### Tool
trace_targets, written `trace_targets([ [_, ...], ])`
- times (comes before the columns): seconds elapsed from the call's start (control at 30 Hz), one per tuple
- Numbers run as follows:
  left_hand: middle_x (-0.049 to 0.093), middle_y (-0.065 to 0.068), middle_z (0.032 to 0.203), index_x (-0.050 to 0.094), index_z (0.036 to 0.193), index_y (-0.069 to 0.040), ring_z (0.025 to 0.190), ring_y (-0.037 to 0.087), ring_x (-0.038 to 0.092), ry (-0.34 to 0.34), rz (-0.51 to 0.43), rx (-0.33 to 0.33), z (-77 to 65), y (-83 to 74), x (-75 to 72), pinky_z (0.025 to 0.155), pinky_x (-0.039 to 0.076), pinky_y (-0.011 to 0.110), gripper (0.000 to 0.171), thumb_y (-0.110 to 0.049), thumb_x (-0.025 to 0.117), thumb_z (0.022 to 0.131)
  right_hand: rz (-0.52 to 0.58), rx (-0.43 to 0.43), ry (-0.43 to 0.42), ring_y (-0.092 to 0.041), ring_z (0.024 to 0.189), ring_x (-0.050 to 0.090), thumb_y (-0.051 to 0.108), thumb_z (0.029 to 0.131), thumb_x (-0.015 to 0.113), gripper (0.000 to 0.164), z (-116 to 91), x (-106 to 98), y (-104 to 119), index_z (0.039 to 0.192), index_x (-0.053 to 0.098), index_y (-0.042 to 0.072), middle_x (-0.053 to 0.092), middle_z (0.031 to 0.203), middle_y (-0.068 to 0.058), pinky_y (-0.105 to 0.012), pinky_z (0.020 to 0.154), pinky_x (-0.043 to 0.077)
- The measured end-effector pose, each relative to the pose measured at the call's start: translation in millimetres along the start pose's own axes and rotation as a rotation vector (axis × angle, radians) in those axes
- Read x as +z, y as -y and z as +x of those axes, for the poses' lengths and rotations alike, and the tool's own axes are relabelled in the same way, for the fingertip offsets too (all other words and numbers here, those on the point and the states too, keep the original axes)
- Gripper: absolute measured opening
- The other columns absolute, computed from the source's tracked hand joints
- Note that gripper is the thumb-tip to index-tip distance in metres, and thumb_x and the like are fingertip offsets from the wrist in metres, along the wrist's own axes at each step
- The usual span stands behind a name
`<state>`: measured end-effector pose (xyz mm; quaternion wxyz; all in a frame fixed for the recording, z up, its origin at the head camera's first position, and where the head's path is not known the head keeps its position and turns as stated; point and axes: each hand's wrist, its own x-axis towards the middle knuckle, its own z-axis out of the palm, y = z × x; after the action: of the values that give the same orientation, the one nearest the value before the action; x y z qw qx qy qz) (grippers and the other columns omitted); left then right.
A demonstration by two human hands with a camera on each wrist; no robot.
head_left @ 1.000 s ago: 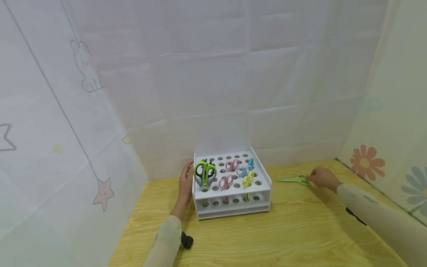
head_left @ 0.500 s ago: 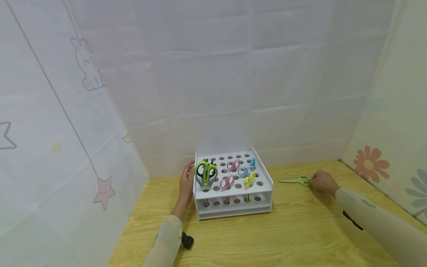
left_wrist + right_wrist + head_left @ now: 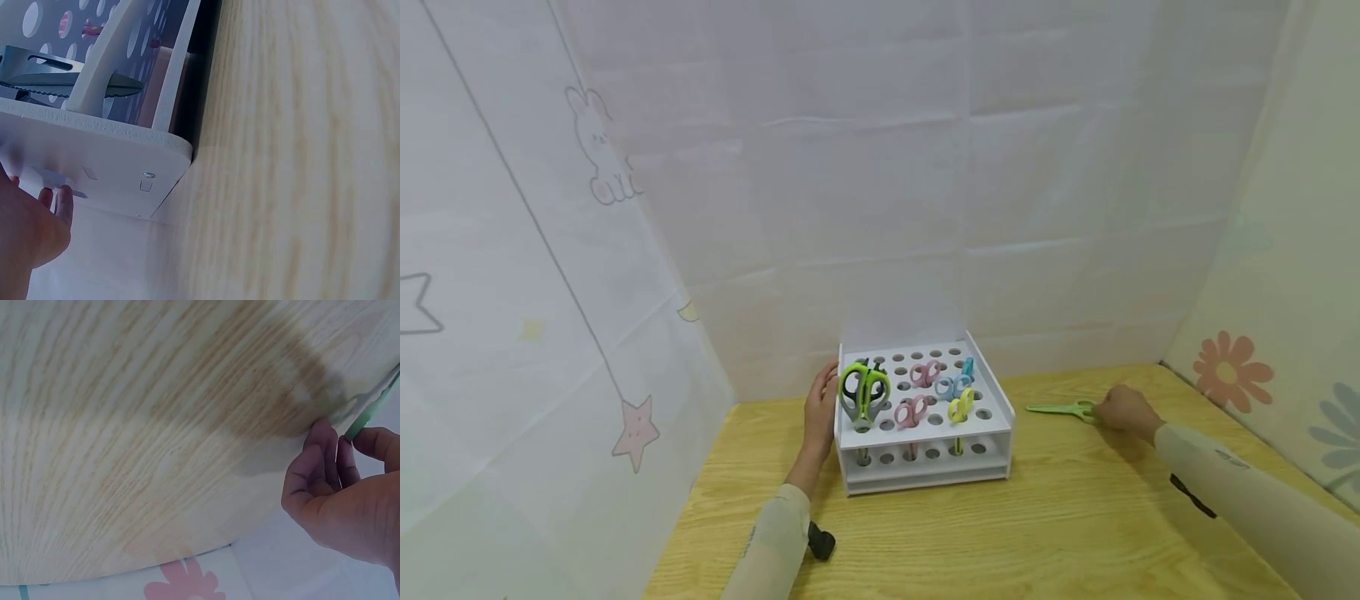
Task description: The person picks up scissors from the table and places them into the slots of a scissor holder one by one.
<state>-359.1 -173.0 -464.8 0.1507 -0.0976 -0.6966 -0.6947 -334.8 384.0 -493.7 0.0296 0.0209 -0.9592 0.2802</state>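
In the head view my right hand [image 3: 1126,410] is at the right, pinching green scissors [image 3: 1060,408] by the handle loops; the blades point left. The right wrist view shows the green handle edge [image 3: 369,415] between thumb and fingertips, close over the wood. My left hand [image 3: 822,410] rests against the left side wall of a white two-tier rack [image 3: 925,482] full of round holes. Its fingertips [image 3: 64,197] touch that wall in the left wrist view. Green-and-grey scissors [image 3: 865,392], pink scissors [image 3: 912,410] and yellow scissors [image 3: 961,404] stand in the rack, handles up.
More pink scissors [image 3: 925,372] and light blue scissors [image 3: 952,385] stand further back in the rack. A teal handle [image 3: 967,367] is near its right wall. The wooden table [image 3: 970,533] meets a white curtain [image 3: 895,208] behind, with printed side walls left and right.
The green scissors have tipped on edge at the handle end, their loops now looking narrower, with my right hand still on them. My left hand stays at the rack.
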Motion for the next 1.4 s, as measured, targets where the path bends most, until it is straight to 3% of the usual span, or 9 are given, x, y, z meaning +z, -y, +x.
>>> trace_targets([
  [0.1, 0.055, 0.020, 0.143, 0.055, 0.146, -0.006, 0.124, 0.028, 0.055, -0.028, -0.023, 0.002, 3.3, 11.3, 3.0, 0.104, 0.041, 0.045, 0.043, -0.024, 0.052, 0.108, 0.012, 0.008, -0.002, -0.010, 0.047, 0.031, 0.009, 0.088, 0.051, 0.037, -3, -6, 9, 0.054, 0.042, 0.017, 0.036, 0.050, 0.006, -0.028, 0.048, 0.032],
  [0.2, 0.057, 0.015, 0.142, 0.056, 0.146, -0.010, 0.124, 0.026, 0.054, -0.062, 0.003, 0.007, 4.7, 20.3, 5.7, 0.105, 0.040, 0.044, 0.044, -0.032, 0.051, 0.108, 0.021, 0.003, -0.014, -0.015, 0.048, 0.048, 0.008, 0.091, 0.049, 0.039, -6, -12, 18, 0.053, 0.044, 0.016, 0.050, 0.051, 0.001, -0.030, 0.049, 0.037],
  [0.37, 0.058, 0.012, 0.141, 0.058, 0.146, -0.015, 0.123, 0.027, 0.054, -0.079, 0.032, 0.031, 5.4, 24.4, 7.2, 0.105, 0.039, 0.047, 0.044, -0.036, 0.051, 0.107, 0.072, 0.006, -0.036, -0.036, 0.074, 0.071, 0.005, 0.096, 0.045, 0.041, -13, -21, 33, 0.055, 0.048, 0.011, 0.070, 0.073, -0.017, -0.040, 0.060, 0.054],
  [0.53, 0.061, 0.009, 0.139, 0.059, 0.144, -0.016, 0.123, 0.027, 0.055, -0.085, 0.018, 0.036, 4.6, 23.7, 6.4, 0.105, 0.040, 0.046, 0.042, -0.033, 0.053, 0.107, 0.186, -0.029, -0.081, -0.040, 0.085, 0.071, 0.003, 0.101, 0.044, 0.028, -17, -22, 47, 0.090, 0.064, -0.013, 0.070, 0.095, -0.027, -0.050, 0.074, 0.057],
  [0.6, 0.061, 0.009, 0.138, 0.059, 0.144, -0.014, 0.123, 0.027, 0.055, -0.085, 0.018, 0.038, 4.1, 22.7, 6.4, 0.105, 0.040, 0.046, 0.042, -0.032, 0.053, 0.107, 0.243, -0.062, -0.083, -0.041, 0.088, 0.071, 0.003, 0.104, 0.045, 0.028, -17, -22, 50, 0.111, 0.060, -0.021, 0.069, 0.101, -0.031, -0.048, 0.075, 0.058],
  [0.73, 0.060, 0.011, 0.139, 0.056, 0.146, -0.010, 0.124, 0.027, 0.054, -0.071, 0.018, 0.036, 4.3, 21.3, 5.9, 0.105, 0.039, 0.045, 0.044, -0.031, 0.051, 0.108, 0.365, -0.116, -0.053, -0.045, 0.096, 0.069, 0.001, 0.106, 0.050, 0.035, -15, -24, 55, 0.126, 0.049, -0.027, 0.065, 0.108, -0.036, -0.038, 0.077, 0.059],
  [0.97, 0.058, 0.017, 0.141, 0.054, 0.147, -0.005, 0.124, 0.030, 0.054, -0.008, -0.003, 0.008, 6.8, 18.7, 1.3, 0.104, 0.040, 0.046, 0.042, -0.022, 0.051, 0.108, 0.381, -0.174, -0.077, -0.041, 0.095, 0.069, 0.000, 0.105, 0.053, 0.032, -15, -31, 72, 0.127, 0.054, -0.022, 0.066, 0.108, -0.033, -0.031, 0.076, 0.058],
  [1.17, 0.059, 0.014, 0.141, 0.055, 0.147, -0.009, 0.124, 0.028, 0.054, -0.051, 0.010, 0.028, 4.6, 21.0, 4.6, 0.105, 0.039, 0.046, 0.045, -0.030, 0.051, 0.108, 0.432, -0.206, -0.088, -0.040, 0.101, 0.068, 0.002, 0.107, 0.051, 0.033, -19, -45, 93, 0.131, 0.053, -0.020, 0.065, 0.112, -0.033, -0.028, 0.079, 0.057],
  [1.4, 0.058, 0.014, 0.141, 0.056, 0.146, -0.012, 0.126, 0.028, 0.053, -0.074, 0.013, 0.048, 5.2, 24.3, 7.2, 0.107, 0.038, 0.047, 0.046, -0.035, 0.051, 0.107, 0.591, -0.207, -0.090, -0.030, 0.101, 0.071, 0.009, 0.108, 0.051, 0.038, -25, -64, 117, 0.136, 0.051, -0.017, 0.063, 0.118, -0.035, -0.031, 0.086, 0.056],
])
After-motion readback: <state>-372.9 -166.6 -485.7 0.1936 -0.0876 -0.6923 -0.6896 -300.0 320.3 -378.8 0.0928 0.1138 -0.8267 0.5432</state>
